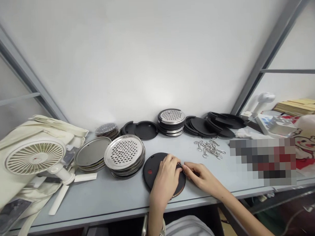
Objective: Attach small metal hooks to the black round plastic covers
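— From the head view, what is being worked on?

— A black disc (pixel 152 166), round and flat, matte, with a small red spot on its left part. It lies on the grey counter (pixel 111 198), close to the front edge.

— And the hands?

— The left hand (pixel 165 179) comes up from below and lies palm down on the disc's right half. Its grip is curled, fingertips bent over the disc's right rim and pressing it to the counter. The right hand (pixel 201 176) reaches in from the disc's right, wrist low on the counter. Its thumb and forefinger are pressed together on a small piece (pixel 179 164) at that rim, too small to identify. The fingertips of both hands meet there.

— What lies about the disc?

— Just left of it is a stack of perforated steel plates (pixel 124 154). Behind it and to the right, apart from it, lies a heap of metal clips (pixel 209 149). Far to its left stands a white fan (pixel 35 157).
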The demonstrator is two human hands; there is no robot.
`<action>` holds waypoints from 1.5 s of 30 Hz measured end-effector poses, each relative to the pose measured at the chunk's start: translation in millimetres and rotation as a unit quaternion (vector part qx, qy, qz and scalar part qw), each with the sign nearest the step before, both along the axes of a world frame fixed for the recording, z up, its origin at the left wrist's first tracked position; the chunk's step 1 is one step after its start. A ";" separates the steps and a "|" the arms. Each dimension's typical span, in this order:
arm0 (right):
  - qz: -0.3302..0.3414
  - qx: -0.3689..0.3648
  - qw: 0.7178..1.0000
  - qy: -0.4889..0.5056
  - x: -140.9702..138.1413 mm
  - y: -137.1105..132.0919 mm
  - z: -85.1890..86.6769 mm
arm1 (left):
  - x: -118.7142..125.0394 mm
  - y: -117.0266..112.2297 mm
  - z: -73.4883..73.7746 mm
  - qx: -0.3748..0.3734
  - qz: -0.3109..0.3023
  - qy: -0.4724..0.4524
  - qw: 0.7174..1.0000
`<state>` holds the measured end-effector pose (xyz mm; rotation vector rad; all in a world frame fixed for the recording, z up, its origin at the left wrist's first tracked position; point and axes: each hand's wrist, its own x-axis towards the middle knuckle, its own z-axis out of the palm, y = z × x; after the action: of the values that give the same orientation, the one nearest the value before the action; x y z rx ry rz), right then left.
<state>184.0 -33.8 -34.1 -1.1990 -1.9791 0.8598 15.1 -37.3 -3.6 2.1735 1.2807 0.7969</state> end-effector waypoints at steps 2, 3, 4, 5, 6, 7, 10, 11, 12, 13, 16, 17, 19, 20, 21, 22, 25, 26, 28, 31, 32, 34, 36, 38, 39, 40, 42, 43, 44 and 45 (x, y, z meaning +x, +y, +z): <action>-0.001 -0.003 1.000 -0.004 -0.1 -0.5 1.2 | 0.1 -0.3 -0.2 0.001 -0.002 -0.007 1.000; -0.001 -0.004 1.000 -0.006 0.0 -0.6 1.8 | 0.1 -0.4 -0.4 0.002 -0.003 -0.008 1.000; -0.002 -0.004 1.000 -0.006 0.1 -0.7 2.4 | 0.0 -0.4 -0.6 0.002 -0.004 -0.008 1.000; -0.006 -0.002 1.000 -0.004 0.4 -0.6 2.8 | -0.1 -0.4 -0.9 0.002 -0.005 -0.006 1.000; -0.013 0.001 1.000 0.000 0.7 -0.4 2.9 | -0.2 -0.2 -1.1 0.002 -0.004 -0.003 1.000; -0.020 0.004 1.000 0.004 1.2 -0.2 2.9 | -0.4 0.1 -1.3 0.001 -0.004 0.001 1.000; -0.028 0.009 1.000 0.007 2.2 0.5 2.3 | -0.8 0.9 -1.1 -0.002 -0.002 0.007 1.000; -0.023 0.008 1.000 0.006 2.3 0.4 2.3 | -0.9 0.9 -0.8 -0.003 -0.002 0.007 1.000; -0.015 0.007 1.000 0.004 2.1 0.2 2.4 | -0.9 0.9 -0.5 -0.004 -0.002 0.006 1.000; -0.005 0.006 1.000 0.001 1.7 -0.1 2.7 | -0.9 0.7 -0.1 -0.006 -0.001 0.005 1.000; 0.017 0.004 1.000 -0.008 0.0 -0.9 3.8 | -1.0 -0.2 0.6 -0.009 -0.001 0.002 1.000; 0.020 0.004 1.000 -0.010 -0.4 -1.0 4.0 | -1.1 -0.5 0.6 -0.008 -0.001 0.001 1.000; 0.020 0.006 1.000 -0.011 -0.9 -0.9 3.9 | -1.4 -0.8 0.5 -0.006 -0.003 0.002 1.000; 0.020 0.007 1.000 -0.012 -1.0 -0.9 3.7 | -1.5 -0.8 0.4 -0.005 -0.004 0.002 1.000; 0.023 0.005 1.000 -0.014 -1.1 -1.0 3.4 | -1.6 -0.8 0.4 -0.003 -0.005 0.002 1.000; 0.026 0.002 0.999 -0.018 -1.2 -1.1 3.2 | -1.8 -0.8 0.4 -0.002 -0.005 0.004 1.000; 0.025 -0.002 0.999 -0.031 -2.5 -2.3 2.6 | -1.9 -0.8 0.9 0.001 -0.006 0.009 1.000; 0.020 -0.002 0.999 -0.032 -2.9 -2.7 2.3 | -1.9 -0.8 1.0 0.000 -0.006 0.012 1.000; 0.006 0.004 1.000 -0.025 -3.6 -2.6 1.2 | -1.7 -1.0 1.3 -0.005 -0.003 0.018 1.000; -0.016 0.009 1.000 -0.018 -3.0 -0.6 -1.7 | -1.5 -1.1 1.2 -0.010 0.002 0.024 1.000; -0.022 0.012 1.000 -0.018 -2.6 0.3 -2.6 | -1.4 -1.2 1.0 -0.010 0.004 0.026 1.000; -0.036 0.023 0.999 -0.018 -1.5 1.9 -3.5 | -1.3 -1.4 0.6 -0.009 0.005 0.028 1.000; -0.054 0.034 0.998 -0.013 -0.6 2.4 -2.9 | -1.2 -2.0 0.1 -0.006 0.007 0.028 1.000; -0.064 0.040 0.997 -0.005 -0.3 1.8 -1.3 | -1.1 -3.0 -0.3 -0.005 0.009 0.023 1.000; -0.059 0.038 0.998 -0.006 -0.3 1.2 -0.4 | -1.2 -3.5 -0.4 -0.005 0.010 0.020 1.000; -0.047 0.034 0.998 -0.011 -0.6 0.6 0.3 | -1.2 -4.0 -0.4 -0.005 0.011 0.017 1.000; -0.018 0.026 0.999 -0.028 -1.2 -0.2 1.1 | -1.3 -4.6 0.0 -0.005 0.011 0.017 1.000; -0.007 0.021 0.999 -0.036 -1.5 -0.3 1.2 | -1.4 -4.6 0.3 -0.005 0.010 0.021 1.000; 0.000 0.017 0.999 -0.039 -1.7 -0.3 1.2 | -1.4 -4.4 0.5 -0.005 0.009 0.027 1.000; 0.002 0.013 0.999 -0.039 -1.7 -0.1 1.0 | -1.4 -4.0 0.6 -0.004 0.008 0.032 0.999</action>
<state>182.3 -33.9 -33.1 -1.2302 -2.0504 0.7972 13.6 -41.3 -3.0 2.2004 1.3329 0.7328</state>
